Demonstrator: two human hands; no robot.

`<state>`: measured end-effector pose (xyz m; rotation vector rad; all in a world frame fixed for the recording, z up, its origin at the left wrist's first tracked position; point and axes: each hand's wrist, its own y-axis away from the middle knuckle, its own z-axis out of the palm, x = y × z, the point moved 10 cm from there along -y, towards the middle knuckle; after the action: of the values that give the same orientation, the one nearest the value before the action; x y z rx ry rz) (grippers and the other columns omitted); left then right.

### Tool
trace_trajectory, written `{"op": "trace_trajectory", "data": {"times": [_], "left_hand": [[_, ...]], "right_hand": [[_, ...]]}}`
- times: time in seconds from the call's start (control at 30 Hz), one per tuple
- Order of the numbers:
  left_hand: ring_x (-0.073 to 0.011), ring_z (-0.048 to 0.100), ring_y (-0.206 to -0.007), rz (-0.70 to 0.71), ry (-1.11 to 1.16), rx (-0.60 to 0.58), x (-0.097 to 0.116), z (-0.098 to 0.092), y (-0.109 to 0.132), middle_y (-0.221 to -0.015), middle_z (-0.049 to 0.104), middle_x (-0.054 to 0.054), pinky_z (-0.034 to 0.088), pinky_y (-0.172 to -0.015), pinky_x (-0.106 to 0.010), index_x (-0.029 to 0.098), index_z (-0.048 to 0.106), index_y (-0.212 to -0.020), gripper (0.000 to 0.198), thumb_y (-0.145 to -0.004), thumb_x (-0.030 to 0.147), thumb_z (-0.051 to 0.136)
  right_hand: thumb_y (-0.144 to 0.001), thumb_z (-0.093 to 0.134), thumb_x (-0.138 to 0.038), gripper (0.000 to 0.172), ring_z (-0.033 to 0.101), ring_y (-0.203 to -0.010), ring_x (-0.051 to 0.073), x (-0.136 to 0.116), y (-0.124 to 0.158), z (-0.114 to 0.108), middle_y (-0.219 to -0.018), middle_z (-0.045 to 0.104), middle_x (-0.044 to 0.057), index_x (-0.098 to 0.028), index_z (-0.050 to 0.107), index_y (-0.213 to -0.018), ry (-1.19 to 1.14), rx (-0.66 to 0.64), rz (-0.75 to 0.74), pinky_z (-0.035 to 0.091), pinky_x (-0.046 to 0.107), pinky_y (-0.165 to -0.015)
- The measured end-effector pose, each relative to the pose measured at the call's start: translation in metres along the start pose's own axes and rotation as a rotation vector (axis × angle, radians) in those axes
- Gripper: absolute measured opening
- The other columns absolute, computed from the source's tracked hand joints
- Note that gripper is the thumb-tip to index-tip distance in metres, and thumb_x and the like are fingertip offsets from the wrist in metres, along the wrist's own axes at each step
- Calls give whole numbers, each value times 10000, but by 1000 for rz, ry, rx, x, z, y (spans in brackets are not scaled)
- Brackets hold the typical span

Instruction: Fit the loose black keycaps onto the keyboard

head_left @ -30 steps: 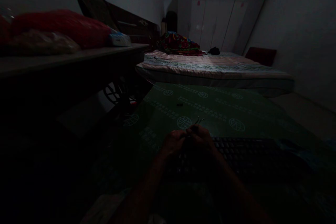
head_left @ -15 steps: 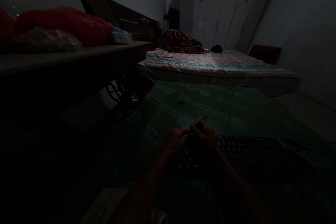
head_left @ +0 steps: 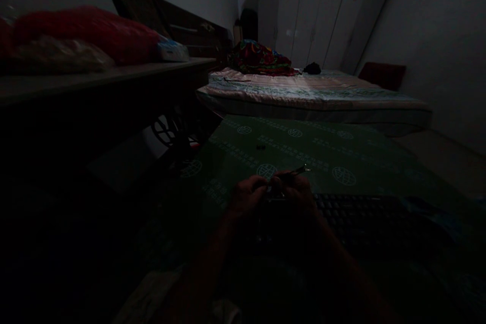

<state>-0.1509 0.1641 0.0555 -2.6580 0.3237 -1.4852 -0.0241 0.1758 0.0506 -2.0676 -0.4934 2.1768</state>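
Observation:
In the dim light, my right hand (head_left: 298, 190) is closed around what looks like a wire keycap puller (head_left: 300, 169), its two thin prongs pointing right with bright hooked tips. Close beside it, my left hand (head_left: 246, 195) has its fingers pinched, and their tips meet those of the right hand. Whatever sits in that pinch is too dark and small to name. Both hands hover over the left part of a black keyboard (head_left: 357, 215), which they partly hide. Two small black pieces (head_left: 260, 147), like keycaps, lie on the green tabletop (head_left: 319, 136) beyond the hands.
A dark, crumpled bluish item (head_left: 429, 215) lies at the keyboard's right end. Behind the table stands a bed (head_left: 322, 93) with a patterned blanket (head_left: 261, 58). To the left, a shelf-like surface (head_left: 152, 72) carries a red bag (head_left: 91, 33) and a small box (head_left: 172, 50).
The puller's prongs have swung from pointing up and away to pointing right. Both hands have turned slightly and shifted a little up and left, staying together.

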Motion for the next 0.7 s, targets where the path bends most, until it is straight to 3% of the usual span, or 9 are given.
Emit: {"op": "trace_trajectory", "data": {"times": [0.13, 0.33, 0.5, 0.7], "left_hand": [[-204, 638, -795, -145, 278, -26, -7, -4, 2, -826, 697, -39, 485, -714, -291, 150, 670, -833, 233, -662, 304, 634], [-172, 624, -680, -302, 432, -49, -16, -4, 6, -741, 695, -28, 458, -642, -274, 148, 699, -771, 263, -552, 292, 709], [-139, 597, -623, -315, 516, -80, -17, 0, 7, -725, 683, -22, 431, -587, -240, 143, 700, -797, 296, -534, 276, 714], [-145, 603, -644, -240, 403, -148, -11, -3, 6, -791, 704, -28, 417, -571, -229, 156, 708, -899, 325, -599, 275, 669]], "right_hand": [[-755, 624, -450, 270, 527, -577, 111, -8, 2, 4, -648, 575, -7, -182, 627, -785, 47, -17, -52, 438, 224, -537], [-797, 560, -404, 217, 598, -659, 148, -34, 3, 17, -732, 653, 25, -209, 656, -793, 320, -96, -204, 460, 244, -595], [-820, 530, -352, 195, 620, -688, 154, -41, 4, 21, -773, 677, 33, -221, 673, -802, 451, -119, -232, 464, 237, -608], [-815, 541, -391, 223, 604, -639, 150, -35, 6, 16, -717, 661, 28, -210, 672, -815, 338, -31, -213, 458, 241, -576]]}}
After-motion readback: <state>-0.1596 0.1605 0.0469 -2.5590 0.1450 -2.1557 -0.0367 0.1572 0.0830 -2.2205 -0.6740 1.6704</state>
